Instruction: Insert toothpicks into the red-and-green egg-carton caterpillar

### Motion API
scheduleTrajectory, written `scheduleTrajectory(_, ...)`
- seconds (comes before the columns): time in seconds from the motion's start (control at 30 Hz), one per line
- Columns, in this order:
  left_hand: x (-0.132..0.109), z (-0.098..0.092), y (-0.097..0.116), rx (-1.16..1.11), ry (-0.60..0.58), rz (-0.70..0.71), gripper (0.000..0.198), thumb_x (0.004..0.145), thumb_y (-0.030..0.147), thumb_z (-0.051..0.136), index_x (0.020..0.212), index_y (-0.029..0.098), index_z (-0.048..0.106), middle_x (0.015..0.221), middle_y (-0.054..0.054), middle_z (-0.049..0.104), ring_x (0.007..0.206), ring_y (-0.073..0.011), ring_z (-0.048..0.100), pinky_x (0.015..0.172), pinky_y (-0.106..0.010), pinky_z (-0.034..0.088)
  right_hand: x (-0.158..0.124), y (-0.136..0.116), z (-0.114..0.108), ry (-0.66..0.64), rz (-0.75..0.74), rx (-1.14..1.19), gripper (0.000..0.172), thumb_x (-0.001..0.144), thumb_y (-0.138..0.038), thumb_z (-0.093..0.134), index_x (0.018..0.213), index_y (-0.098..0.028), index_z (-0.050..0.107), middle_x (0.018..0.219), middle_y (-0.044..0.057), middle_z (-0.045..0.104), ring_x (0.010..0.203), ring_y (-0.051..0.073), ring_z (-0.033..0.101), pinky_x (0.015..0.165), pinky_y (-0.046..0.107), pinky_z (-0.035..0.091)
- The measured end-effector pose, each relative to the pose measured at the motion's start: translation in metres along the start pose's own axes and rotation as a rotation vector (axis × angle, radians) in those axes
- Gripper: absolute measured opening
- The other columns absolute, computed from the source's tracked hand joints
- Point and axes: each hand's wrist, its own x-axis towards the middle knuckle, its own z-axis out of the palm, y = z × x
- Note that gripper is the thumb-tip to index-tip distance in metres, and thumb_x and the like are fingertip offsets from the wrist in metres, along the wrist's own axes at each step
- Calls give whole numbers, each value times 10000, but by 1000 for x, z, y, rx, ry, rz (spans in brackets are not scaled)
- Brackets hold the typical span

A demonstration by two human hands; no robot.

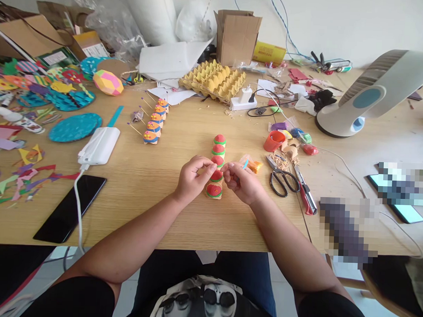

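Note:
A row of egg-carton cups topped with red clay and edged in green runs away from me along the table. A tiny yellow mark shows on the nearest red dome. My left hand is closed in a pinch over the left side of the row; whatever is between its thumb and finger is too small to make out. Just across the row, my right hand has its fingers curled round a thin light-blue stick, only its end showing. Beside that hand lies orange clay in clear plastic.
Scissors, a box cutter and a red cup lie to the right, near a white fan-like appliance. On the left are an orange-and-blue cup row with pins, a power bank and a phone.

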Motion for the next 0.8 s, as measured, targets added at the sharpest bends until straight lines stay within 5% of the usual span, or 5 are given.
scheduleTrajectory(0.3, -2, 2, -5, 10, 31, -34, 159, 968, 347, 650, 961, 205, 722, 943, -37, 727, 867, -162, 636, 818, -302, 505, -1, 0, 0, -7, 1, -9, 325, 745, -469, 778, 758, -150, 714, 574, -28, 522, 490, 57, 333, 462, 230, 148)
scheduleTrajectory(0.53, -1, 1, -3, 1, 28, -30, 248, 981, 391, 630, 832, 199, 680, 838, -24, 696, 820, -161, 625, 804, -304, 491, -2, -2, 2, 1, 4, -17, 337, 731, -470, 789, 749, -145, 703, 574, -30, 514, 495, 56, 337, 463, 231, 150)
scheduleTrajectory(0.8, -1, 2, -3, 14, 38, -22, 187, 965, 370, 657, 896, 203, 704, 886, -28, 716, 841, -156, 628, 810, -299, 501, -3, -2, 3, -19, -8, -35, 334, 748, -479, 775, 754, -152, 707, 577, -28, 517, 490, 58, 320, 457, 230, 151)
